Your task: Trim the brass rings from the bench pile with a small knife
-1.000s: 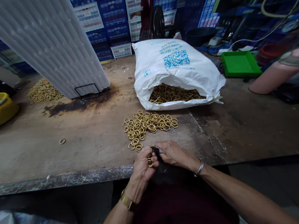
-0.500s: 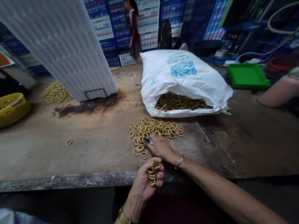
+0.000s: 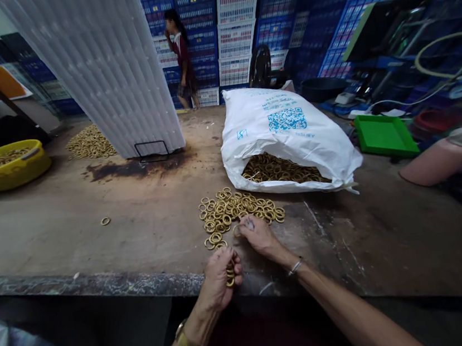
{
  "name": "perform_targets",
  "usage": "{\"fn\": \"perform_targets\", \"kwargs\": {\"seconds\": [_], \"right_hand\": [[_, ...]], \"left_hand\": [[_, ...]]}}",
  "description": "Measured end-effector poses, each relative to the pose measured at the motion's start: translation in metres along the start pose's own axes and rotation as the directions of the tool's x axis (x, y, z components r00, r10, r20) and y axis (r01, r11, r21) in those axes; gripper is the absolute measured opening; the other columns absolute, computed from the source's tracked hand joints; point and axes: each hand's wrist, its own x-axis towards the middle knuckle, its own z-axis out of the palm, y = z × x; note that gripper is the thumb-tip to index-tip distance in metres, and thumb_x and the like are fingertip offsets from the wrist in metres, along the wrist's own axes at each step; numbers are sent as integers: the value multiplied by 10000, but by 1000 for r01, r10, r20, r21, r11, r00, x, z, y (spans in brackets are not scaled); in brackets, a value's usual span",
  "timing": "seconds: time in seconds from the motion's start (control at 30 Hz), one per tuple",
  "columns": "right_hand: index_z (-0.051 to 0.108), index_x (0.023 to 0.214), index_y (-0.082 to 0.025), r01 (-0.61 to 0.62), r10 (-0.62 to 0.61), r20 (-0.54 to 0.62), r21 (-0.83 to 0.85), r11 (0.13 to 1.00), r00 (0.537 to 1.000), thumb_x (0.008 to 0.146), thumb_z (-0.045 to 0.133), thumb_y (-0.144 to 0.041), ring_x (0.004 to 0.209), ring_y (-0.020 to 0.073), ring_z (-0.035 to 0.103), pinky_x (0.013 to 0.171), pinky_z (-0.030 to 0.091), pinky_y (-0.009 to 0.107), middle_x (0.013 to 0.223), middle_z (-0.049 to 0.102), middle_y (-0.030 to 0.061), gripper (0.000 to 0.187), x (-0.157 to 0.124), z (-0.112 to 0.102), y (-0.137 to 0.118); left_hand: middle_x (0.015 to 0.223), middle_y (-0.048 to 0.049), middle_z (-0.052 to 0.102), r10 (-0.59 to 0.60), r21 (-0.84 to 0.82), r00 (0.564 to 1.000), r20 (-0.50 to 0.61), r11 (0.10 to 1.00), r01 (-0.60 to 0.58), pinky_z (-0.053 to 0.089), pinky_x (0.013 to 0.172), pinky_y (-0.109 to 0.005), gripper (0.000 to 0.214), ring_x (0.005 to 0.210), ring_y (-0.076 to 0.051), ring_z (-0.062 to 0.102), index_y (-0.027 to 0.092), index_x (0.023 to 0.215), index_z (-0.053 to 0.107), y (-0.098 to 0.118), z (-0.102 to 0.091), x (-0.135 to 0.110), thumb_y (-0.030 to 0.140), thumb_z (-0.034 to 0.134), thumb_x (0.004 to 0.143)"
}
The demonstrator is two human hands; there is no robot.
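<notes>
My left hand (image 3: 221, 275) is closed around several gold-coloured rings (image 3: 229, 275), stacked in the palm and fingers just over the table's front edge. My right hand (image 3: 262, 237) pinches a single gold ring (image 3: 237, 230) at its fingertips. A small grey tool (image 3: 249, 224) also shows in that hand, mostly covered by the fingers; its exact kind is unclear. Both hands are at the near side of a loose pile of rings (image 3: 235, 206) spread on the wooden table (image 3: 149, 228). Behind the pile lies a white woven sack (image 3: 256, 102), its torn mouth facing me and full of darker rings.
One ring (image 3: 105, 221) lies apart at left. Beyond are a yellow basin (image 3: 12, 172) of rings, a ring heap (image 3: 89, 142) and a tall translucent corrugated stack (image 3: 118, 80). At right sit a green tray (image 3: 386, 134) and pink bottle (image 3: 443, 158). A person (image 3: 182, 61) stands behind.
My right hand has drawn slightly right and down from the pile, with a ring at its fingertips. My left hand has turned and closed more over its rings. The person behind has moved left.
</notes>
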Motion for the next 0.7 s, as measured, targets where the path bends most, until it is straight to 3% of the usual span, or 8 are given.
{"fn": "perform_targets", "kwargs": {"seconds": [0.1, 0.23, 0.37, 0.53, 0.7], "right_hand": [[475, 711, -187, -107, 109, 9, 291, 951, 994, 721, 481, -294, 480, 89, 427, 486, 354, 210, 575, 494, -39, 108, -12, -7, 4], [451, 747, -197, -187, 183, 54, 450, 873, 982, 709, 508, -345, 385, 69, 375, 393, 310, 201, 544, 498, -58, 163, -25, -10, 2], [468, 745, -192, -165, 156, 59, 487, 858, 986, 728, 530, -373, 384, 63, 382, 382, 315, 194, 548, 509, -57, 192, -31, -4, 5], [484, 743, -187, -140, 98, 111, 486, 863, 989, 754, 527, -382, 393, 58, 387, 384, 314, 186, 557, 511, -53, 201, -34, -5, 9], [477, 720, -183, -173, 104, 170, 467, 867, 980, 753, 495, -392, 374, 55, 348, 376, 285, 188, 518, 474, -61, 213, -31, -18, 3]], "left_hand": [[634, 26, 513, 105, 95, 994, -42, 990, -101, 302, 362, -143, 356, 451, -38, 419, 133, 785, 550, 2, 6, 3, 413, 711, 637], [633, 27, 520, 150, 186, 986, -75, 973, -134, 311, 365, -153, 428, 449, -46, 428, 129, 888, 581, -3, 12, 10, 444, 703, 626], [629, 28, 524, 217, 302, 975, -52, 934, -192, 313, 369, -161, 416, 444, -49, 417, 134, 898, 601, -11, 15, 17, 451, 686, 641], [588, 23, 540, 312, 516, 949, -40, 820, -248, 312, 391, -174, 320, 437, -58, 400, 144, 814, 631, -11, 18, 20, 447, 616, 711], [662, -15, 615, 443, 665, 887, 127, 626, -408, 420, 600, -212, 209, 623, -108, 531, 143, 729, 661, -6, 23, 15, 343, 599, 729]]}}
